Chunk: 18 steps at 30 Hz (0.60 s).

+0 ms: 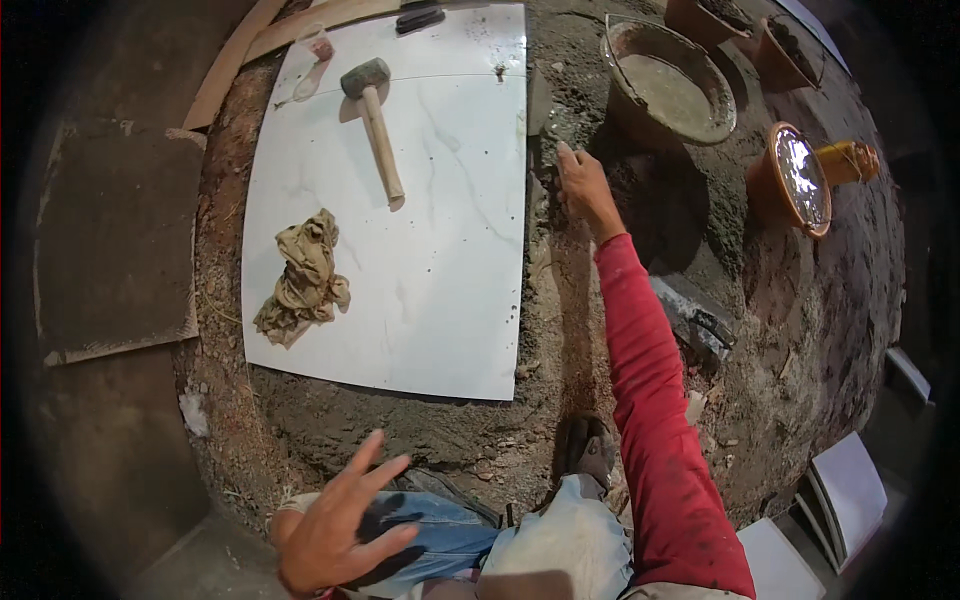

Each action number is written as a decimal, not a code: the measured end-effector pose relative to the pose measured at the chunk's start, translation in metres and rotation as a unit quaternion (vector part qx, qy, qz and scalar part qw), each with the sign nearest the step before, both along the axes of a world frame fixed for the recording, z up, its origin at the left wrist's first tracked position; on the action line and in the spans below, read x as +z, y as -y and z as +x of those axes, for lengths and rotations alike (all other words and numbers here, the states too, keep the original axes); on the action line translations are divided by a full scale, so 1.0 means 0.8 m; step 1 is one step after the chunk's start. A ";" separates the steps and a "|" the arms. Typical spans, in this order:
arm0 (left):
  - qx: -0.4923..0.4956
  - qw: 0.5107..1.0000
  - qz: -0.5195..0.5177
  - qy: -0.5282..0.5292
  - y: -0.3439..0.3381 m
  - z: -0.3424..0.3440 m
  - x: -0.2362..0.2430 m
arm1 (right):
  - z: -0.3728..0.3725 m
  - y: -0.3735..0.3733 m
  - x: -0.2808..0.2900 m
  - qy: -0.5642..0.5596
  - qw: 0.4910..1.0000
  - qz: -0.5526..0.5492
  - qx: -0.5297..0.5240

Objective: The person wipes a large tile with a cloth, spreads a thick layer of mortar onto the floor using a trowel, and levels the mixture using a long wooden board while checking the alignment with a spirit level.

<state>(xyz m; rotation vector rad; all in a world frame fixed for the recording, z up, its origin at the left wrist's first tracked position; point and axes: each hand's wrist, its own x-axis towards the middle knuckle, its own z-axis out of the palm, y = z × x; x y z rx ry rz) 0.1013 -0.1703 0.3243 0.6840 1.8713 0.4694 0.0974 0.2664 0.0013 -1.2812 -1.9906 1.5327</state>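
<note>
My left hand [345,525] hovers over my knee with its fingers spread, holding nothing. Stretched forward, my right hand [588,190] is closed just beyond the right edge of a large white marbled tile [450,260]. Whatever its fingers grip, if anything, blends into the grey mortar [575,115] there. On the tile lie a rubber mallet [378,135] with a wooden handle and a crumpled, dirty tan cloth [303,275]. A clear plastic cup [319,45] with reddish contents is near the tile's far left corner. A small dark object [420,20] rests at the far edge.
A large bucket [622,95] of murky water stands right of the tile, near an orange bucket [762,190] of liquid and a yellow container [845,160]. A flat-bladed tool [695,315] lies on the dirt beside my right arm. Several white tiles [848,490] are stacked lower right.
</note>
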 end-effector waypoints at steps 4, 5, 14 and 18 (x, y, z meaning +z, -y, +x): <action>-0.052 0.987 0.085 -0.126 -0.014 0.007 -0.049 | -0.014 0.018 -0.040 0.025 0.997 0.038 -0.065; -0.089 0.979 0.085 -0.161 -0.010 0.006 -0.049 | -0.015 0.026 -0.043 0.038 0.990 0.099 -0.092; -0.064 0.977 0.089 -0.184 0.014 0.012 -0.034 | 0.112 0.120 0.046 -0.043 0.968 -0.191 -0.157; -0.102 0.975 0.104 -0.166 0.010 0.018 -0.035 | 0.108 0.125 0.064 -0.020 0.985 -0.136 -0.102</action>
